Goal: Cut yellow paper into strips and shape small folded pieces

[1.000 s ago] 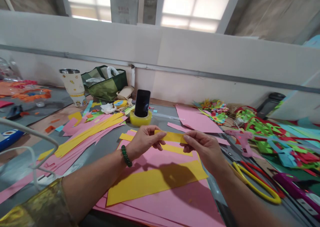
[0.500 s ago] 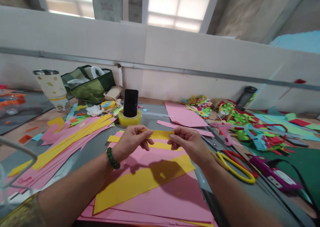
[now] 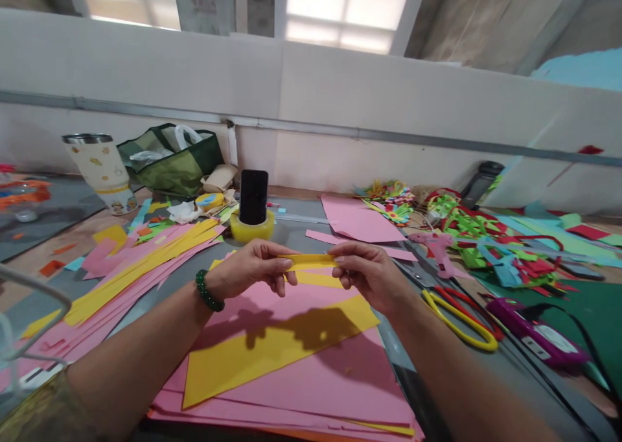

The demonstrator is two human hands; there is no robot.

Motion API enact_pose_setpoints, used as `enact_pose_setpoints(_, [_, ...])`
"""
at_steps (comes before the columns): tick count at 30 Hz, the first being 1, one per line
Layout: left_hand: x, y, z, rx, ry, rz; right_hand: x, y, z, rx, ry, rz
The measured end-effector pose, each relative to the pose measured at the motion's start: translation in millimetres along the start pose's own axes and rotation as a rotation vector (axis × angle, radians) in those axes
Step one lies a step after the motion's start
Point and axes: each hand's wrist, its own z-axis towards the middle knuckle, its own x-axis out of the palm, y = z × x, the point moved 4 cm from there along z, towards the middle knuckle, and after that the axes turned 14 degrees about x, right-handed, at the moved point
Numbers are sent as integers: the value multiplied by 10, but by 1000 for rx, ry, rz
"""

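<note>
A narrow yellow strip (image 3: 309, 260) is stretched level between my two hands, above a stack of pink sheets (image 3: 340, 383). My left hand (image 3: 257, 267), with a green bead bracelet on the wrist, pinches the strip's left end. The right end is pinched by my right hand (image 3: 362, 270). Below the hands, a wide yellow piece (image 3: 272, 351) lies slanted across the pink stack, with hand shadows over it. Another yellow strip lies just behind the held one, partly hidden by the fingers.
A black phone (image 3: 253, 197) stands in a yellow tape roll (image 3: 251, 228). Scissors (image 3: 461, 322), a pink glue gun (image 3: 437, 251) and a purple device (image 3: 537, 335) lie at right. Yellow and pink strips (image 3: 140, 267), a tumbler (image 3: 101, 173) and a green bag (image 3: 172, 163) are at left.
The held yellow strip now looks narrower from front to back. My left hand has shifted slightly left, and its fingers have moved a little.
</note>
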Motion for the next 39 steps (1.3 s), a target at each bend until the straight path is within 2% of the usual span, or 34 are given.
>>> enact_pose_setpoints(3, [-4,-53,-28,-64,111,42,15,-10,-8,-22,17,-52])
enact_pose_setpoints(7, [136,-70,-92,-202,319,34,106,-25,-58,-91,85,-222])
enact_pose_setpoints(11, [291,19,-107,-233,384,-27,242,-83,-106,-99,230,-332])
enact_pose_setpoints(15, [333,79,-97,-186,385,4,276,-109,-99,-110,292,-334])
enact_pose_setpoints(21, [322,69,-101,-172,306,-45,254,-95,-78,-131,256,-354])
enact_pose_setpoints(26, [361,62,-94,-159,293,-35,281,-71,-92,-114,205,-374])
enact_pose_setpoints(31, [398,43,-68,-92,256,140,264,-68,-83,-67,138,-390])
enact_pose_setpoints(36, [387,44,-34,-66,163,445,199,-93,-40,1,95,-325])
enact_pose_setpoints(39, [389,35,-25,-69,131,514,167,-94,-20,26,61,-325])
